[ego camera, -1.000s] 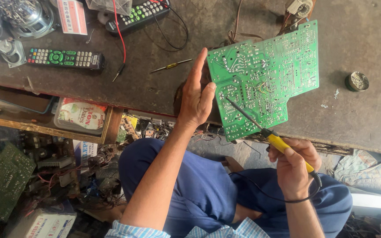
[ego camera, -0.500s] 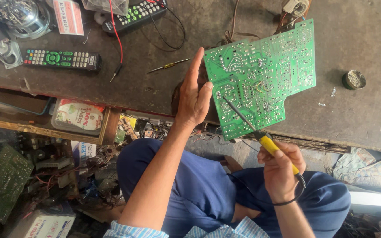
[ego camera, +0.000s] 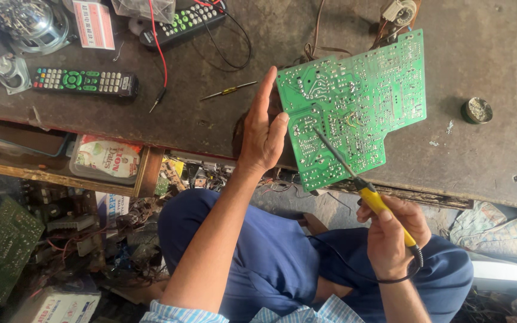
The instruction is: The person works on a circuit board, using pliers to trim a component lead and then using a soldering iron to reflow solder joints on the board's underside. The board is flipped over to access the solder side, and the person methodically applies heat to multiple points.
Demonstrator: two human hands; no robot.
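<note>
Two hands busy: left hand (ego camera: 262, 134) spread, steadying the green circuit board (ego camera: 354, 107) at its nine o'clock edge above the workbench (ego camera: 486, 161); right hand (ego camera: 393, 230) pinches the yellow soldering iron (ego camera: 354, 173), tip on the solder side. Soldering looks underway; a steady tip matters now.

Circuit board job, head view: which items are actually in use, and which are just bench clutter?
In use:
- green circuit board, steadied by left hand
- yellow-handled soldering iron, in right hand, tip on the board

Lying about:
- two remote controls
- small screwdriver
- round tin
- red probe lead
- speaker
</note>
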